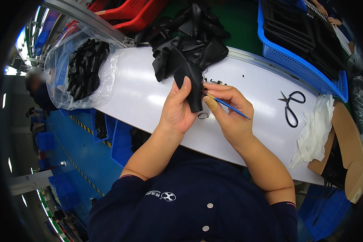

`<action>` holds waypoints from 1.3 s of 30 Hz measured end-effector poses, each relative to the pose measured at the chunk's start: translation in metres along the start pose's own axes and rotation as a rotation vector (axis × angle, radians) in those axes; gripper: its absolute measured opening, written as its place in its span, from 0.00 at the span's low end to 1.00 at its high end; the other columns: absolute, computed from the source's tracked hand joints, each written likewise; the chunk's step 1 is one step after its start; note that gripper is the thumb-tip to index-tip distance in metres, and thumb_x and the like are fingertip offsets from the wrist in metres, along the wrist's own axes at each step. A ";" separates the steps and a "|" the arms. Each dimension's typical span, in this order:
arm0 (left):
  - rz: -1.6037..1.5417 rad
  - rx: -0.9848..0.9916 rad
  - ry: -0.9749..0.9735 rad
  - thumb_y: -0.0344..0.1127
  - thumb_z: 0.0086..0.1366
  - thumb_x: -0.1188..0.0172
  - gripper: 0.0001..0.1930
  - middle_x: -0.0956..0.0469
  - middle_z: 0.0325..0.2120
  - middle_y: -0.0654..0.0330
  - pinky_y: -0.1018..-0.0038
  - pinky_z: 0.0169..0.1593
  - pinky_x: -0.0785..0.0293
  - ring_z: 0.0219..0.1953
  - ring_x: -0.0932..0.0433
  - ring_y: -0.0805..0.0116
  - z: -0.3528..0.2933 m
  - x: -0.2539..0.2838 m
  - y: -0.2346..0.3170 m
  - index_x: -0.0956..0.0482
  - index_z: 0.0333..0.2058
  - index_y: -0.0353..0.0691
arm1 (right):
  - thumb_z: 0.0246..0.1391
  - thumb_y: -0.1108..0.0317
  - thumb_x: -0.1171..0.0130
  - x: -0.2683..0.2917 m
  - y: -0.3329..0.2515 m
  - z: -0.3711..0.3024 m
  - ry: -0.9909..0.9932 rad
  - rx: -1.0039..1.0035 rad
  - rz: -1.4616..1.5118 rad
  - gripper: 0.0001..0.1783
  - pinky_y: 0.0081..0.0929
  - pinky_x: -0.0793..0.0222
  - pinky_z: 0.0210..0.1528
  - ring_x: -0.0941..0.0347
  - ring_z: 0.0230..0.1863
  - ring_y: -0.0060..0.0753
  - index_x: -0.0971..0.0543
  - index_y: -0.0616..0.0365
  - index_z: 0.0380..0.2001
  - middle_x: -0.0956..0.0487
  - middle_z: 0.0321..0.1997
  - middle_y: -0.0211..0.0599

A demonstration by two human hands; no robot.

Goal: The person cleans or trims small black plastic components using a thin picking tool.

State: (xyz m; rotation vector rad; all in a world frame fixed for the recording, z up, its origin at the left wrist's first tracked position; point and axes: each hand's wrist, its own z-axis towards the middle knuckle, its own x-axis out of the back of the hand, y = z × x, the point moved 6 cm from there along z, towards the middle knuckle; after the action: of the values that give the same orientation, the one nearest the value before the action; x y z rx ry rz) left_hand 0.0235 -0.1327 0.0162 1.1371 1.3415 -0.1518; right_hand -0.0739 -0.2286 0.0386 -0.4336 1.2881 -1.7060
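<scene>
My left hand (176, 112) is closed around a smooth black moulded part (194, 90), thumb on its face, holding it tilted over the white table (254, 97). In my right hand (237, 119) a thin blue stick-like tool (234, 109) is pinched between thumb and fingers. Its tip meets the right edge of the black part, where the fingers hide the exact contact. Several small black bits (218, 82) lie just beyond my right fingers. On the table under the part is a thin black loop (203, 115).
Black moulded parts (213, 54) are heaped at the far edge. A clear bag (111, 76) of black parts is at left. Black-handled scissors (288, 108), white cloth (315, 131) and a cardboard box (353, 155) are at right. Blue (298, 66) and red (139, 20) crates stand beyond.
</scene>
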 end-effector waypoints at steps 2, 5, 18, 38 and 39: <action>0.001 -0.003 -0.005 0.37 0.70 0.43 0.14 0.24 0.40 0.63 0.70 0.51 0.25 0.44 0.24 0.70 -0.002 0.001 -0.001 0.31 0.52 0.43 | 0.51 0.78 0.33 0.001 -0.002 0.002 0.000 0.044 -0.075 0.09 0.25 0.26 0.48 0.21 0.44 0.33 0.20 0.64 0.37 0.18 0.47 0.44; 0.042 -0.066 -0.029 0.36 0.72 0.48 0.15 0.25 0.44 0.62 0.71 0.55 0.27 0.48 0.26 0.71 -0.005 -0.001 -0.002 0.31 0.55 0.42 | 0.47 0.79 0.33 -0.001 -0.017 0.003 -0.050 0.316 -0.398 0.11 0.29 0.24 0.46 0.20 0.42 0.41 0.21 0.64 0.37 0.18 0.45 0.46; 0.063 -0.057 0.007 0.28 0.68 0.44 0.22 0.27 0.46 0.63 0.75 0.48 0.28 0.45 0.27 0.73 -0.021 0.007 -0.001 0.36 0.59 0.44 | 0.47 0.83 0.37 0.029 -0.024 0.022 0.140 0.520 -0.734 0.10 0.28 0.24 0.40 0.20 0.36 0.44 0.24 0.65 0.34 0.18 0.40 0.47; -0.278 0.410 -0.254 0.63 0.72 0.62 0.34 0.26 0.47 0.49 0.80 0.25 0.27 0.26 0.28 0.69 -0.024 0.029 -0.011 0.39 0.63 0.40 | 0.54 0.72 0.34 -0.009 0.011 0.011 -0.310 -0.401 0.190 0.08 0.28 0.30 0.53 0.26 0.50 0.28 0.23 0.61 0.34 0.22 0.52 0.46; -0.279 0.411 -0.253 0.63 0.72 0.62 0.34 0.26 0.47 0.49 0.80 0.25 0.27 0.26 0.28 0.69 -0.025 0.029 -0.011 0.39 0.63 0.40 | 0.54 0.72 0.34 -0.011 0.010 0.010 -0.337 -0.395 0.154 0.07 0.27 0.30 0.51 0.26 0.49 0.27 0.23 0.61 0.34 0.22 0.50 0.45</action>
State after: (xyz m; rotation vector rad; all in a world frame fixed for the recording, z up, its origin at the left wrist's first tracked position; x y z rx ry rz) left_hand 0.0077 -0.1061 -0.0089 1.2144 1.2655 -0.7792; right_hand -0.0562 -0.2257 0.0361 -0.7939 1.3640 -1.1878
